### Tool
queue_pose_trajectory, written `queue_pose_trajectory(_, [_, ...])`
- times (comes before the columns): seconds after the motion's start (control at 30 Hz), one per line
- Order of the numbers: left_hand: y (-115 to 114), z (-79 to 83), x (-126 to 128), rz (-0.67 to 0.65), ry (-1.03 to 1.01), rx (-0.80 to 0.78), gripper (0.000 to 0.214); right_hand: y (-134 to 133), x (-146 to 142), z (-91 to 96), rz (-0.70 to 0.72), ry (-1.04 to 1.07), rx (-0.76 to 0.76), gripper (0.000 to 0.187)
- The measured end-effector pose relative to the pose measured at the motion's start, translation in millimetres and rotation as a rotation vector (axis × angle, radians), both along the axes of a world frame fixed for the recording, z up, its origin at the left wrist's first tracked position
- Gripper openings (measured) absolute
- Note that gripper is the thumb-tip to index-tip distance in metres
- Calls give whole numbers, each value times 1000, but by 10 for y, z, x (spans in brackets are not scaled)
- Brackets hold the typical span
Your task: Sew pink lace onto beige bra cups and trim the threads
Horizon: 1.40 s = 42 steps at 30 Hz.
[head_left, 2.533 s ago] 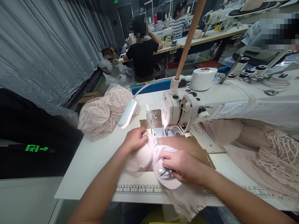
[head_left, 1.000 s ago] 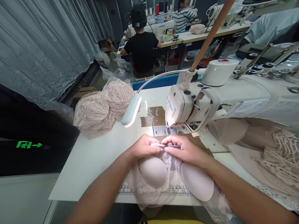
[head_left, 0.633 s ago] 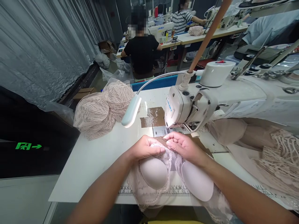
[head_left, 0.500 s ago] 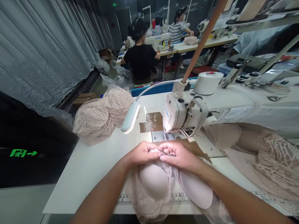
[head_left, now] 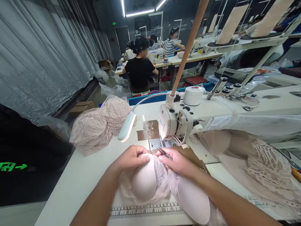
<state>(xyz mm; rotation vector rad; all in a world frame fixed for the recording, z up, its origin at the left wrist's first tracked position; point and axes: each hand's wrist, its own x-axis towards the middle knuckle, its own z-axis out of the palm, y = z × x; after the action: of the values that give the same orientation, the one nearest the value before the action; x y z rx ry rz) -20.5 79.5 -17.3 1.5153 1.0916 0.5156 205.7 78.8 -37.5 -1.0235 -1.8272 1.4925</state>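
Note:
A pale pink lace bra [head_left: 162,185] lies cups-up on the white sewing table [head_left: 80,175] in front of me. My left hand [head_left: 131,158] is closed on the top edge of its left cup. My right hand [head_left: 176,161] pinches the lace at the centre and also holds small metal thread snips [head_left: 164,153], whose tips point toward the needle area. Both hands sit just in front of the white sewing machine [head_left: 188,119].
A pile of pink lace bras [head_left: 98,125] sits at the table's left rear beside a gooseneck lamp [head_left: 127,127]. More lace fabric [head_left: 265,166] lies at the right under the machine arm. A printed ruler [head_left: 145,208] runs along the front edge. Other people sew at tables behind.
My hands turned the bra cups-up and brought its top edge toward the needle. Since half a second ago the left hand has slid onto the left cup, and my view has tilted upward.

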Motion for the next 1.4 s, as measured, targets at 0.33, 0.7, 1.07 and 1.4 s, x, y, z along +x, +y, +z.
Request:
queue_pose_trajectory(0.33, [-65, -10, 156, 21, -129, -30, 26, -44, -4, 19, -9, -80, 83, 20])
queue_pose_trajectory(0.7, [-99, -41, 279, 86, -287, -325, 32, -50, 21, -9, -78, 17, 60, 26])
queue_pose_trajectory(1.07, [-115, -91, 279, 196, -333, -352, 28, -3, 148, 17, 2, -14, 31, 27])
queue_pose_trajectory(1.4, [-111, -102, 312, 170, -344, -359, 32, -56, 16, 80, 12, 12, 34, 19])
